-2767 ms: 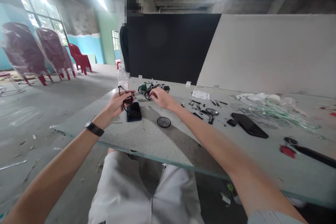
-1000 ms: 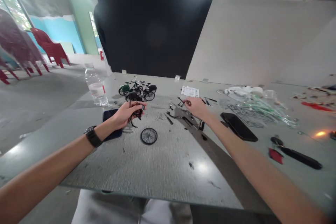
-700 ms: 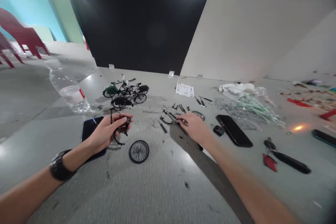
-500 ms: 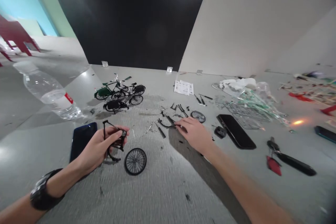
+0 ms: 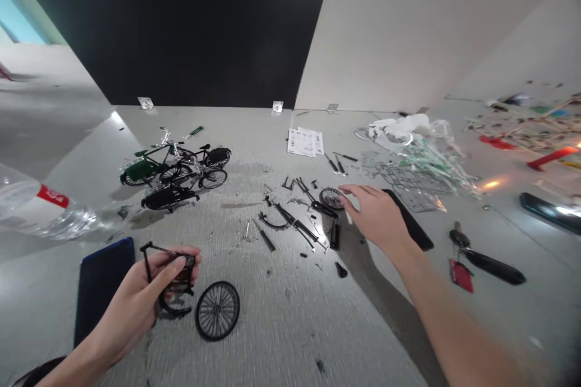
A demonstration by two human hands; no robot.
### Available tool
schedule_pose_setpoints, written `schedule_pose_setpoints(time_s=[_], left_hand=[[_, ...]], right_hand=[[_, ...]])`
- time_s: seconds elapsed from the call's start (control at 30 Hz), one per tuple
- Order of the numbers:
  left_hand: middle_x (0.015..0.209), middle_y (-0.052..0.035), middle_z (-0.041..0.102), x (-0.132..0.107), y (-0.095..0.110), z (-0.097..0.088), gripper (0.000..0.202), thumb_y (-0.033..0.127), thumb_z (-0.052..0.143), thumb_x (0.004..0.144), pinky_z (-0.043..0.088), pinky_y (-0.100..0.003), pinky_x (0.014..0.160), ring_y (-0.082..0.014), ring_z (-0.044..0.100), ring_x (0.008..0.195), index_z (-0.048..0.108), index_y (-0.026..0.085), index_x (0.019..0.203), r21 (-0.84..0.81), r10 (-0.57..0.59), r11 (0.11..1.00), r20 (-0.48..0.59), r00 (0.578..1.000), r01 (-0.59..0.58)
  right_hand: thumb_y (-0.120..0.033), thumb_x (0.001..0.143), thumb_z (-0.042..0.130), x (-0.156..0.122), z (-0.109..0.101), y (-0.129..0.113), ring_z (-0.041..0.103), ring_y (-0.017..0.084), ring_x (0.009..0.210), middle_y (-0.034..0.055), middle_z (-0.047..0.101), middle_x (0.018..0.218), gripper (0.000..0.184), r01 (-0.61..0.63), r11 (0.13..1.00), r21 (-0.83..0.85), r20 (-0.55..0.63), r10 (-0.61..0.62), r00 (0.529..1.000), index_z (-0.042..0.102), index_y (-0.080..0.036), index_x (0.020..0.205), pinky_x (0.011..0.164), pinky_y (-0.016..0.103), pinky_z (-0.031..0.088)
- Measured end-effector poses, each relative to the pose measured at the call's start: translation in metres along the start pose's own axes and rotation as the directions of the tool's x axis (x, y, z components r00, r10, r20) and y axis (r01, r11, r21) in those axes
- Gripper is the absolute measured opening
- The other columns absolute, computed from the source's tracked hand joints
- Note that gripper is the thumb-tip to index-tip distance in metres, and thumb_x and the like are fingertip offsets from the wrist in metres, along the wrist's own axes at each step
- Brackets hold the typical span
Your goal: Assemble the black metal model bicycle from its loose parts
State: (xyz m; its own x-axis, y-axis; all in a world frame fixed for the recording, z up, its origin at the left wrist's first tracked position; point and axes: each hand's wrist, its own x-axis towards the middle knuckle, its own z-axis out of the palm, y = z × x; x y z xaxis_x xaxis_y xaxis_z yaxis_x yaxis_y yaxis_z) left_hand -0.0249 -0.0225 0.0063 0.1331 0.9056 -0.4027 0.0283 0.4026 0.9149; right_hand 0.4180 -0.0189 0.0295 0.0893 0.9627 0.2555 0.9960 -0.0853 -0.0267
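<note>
My left hand (image 5: 170,275) is closed around a black toy bicycle frame (image 5: 169,297), with the thumb on top. A black spoked wheel (image 5: 218,311) is just right of it, close to the frame's curved end. My right hand (image 5: 370,213) is over the parts on the right, thumb and fingers apart at the edge of a second spoked wheel (image 5: 331,198). A firm hold on that wheel is not visible. Left of this hand lie a black fork-like part (image 5: 297,224), a black block-shaped part (image 5: 334,234) and a small black saddle (image 5: 341,269).
Assembled toy bicycles (image 5: 177,169) stand at the back left. Around are a water bottle (image 5: 40,205), a blue-edged phone (image 5: 102,290), a screwdriver (image 5: 264,236), instruction sheets (image 5: 303,142), plastic part frames (image 5: 408,184), a black phone (image 5: 411,224) and keys (image 5: 460,236).
My right hand has moved right, from the fork-like part to the wheel, uncovering the small parts beneath it. My left hand still holds the bicycle frame. The view has shifted right.
</note>
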Motion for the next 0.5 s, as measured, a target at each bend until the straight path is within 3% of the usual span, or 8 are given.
schedule_pose_setpoints(time_s=[0.23,0.5], left_hand=[[0.087,-0.0075,0.073,-0.002,0.003,0.000,0.043,0.049,0.089,0.066,0.053,-0.023,0.057,-0.0204,0.068,0.076,0.079,0.018,0.094,-0.073,-0.027,0.997,-0.034,0.999,0.025],[0.088,-0.0086,0.074,-0.004,0.005,-0.001,0.044,0.047,0.091,0.062,0.051,-0.021,0.053,-0.0203,0.067,0.075,0.080,0.017,0.092,-0.084,-0.110,0.991,-0.052,0.993,0.105]], right_hand=[[-0.034,0.103,0.040,0.002,0.012,0.011,0.065,0.034,0.113,0.0140,0.075,0.118,0.042,0.010,1.000,-0.013,0.110,-0.009,0.994,0.068,-0.018,0.129,0.091,0.048,0.052],[-0.037,0.102,0.046,0.000,0.016,0.013,0.065,0.034,0.116,0.0125,0.074,0.123,0.036,0.022,0.999,0.040,0.152,-0.027,0.988,0.071,-0.021,0.122,0.097,0.050,0.050]])
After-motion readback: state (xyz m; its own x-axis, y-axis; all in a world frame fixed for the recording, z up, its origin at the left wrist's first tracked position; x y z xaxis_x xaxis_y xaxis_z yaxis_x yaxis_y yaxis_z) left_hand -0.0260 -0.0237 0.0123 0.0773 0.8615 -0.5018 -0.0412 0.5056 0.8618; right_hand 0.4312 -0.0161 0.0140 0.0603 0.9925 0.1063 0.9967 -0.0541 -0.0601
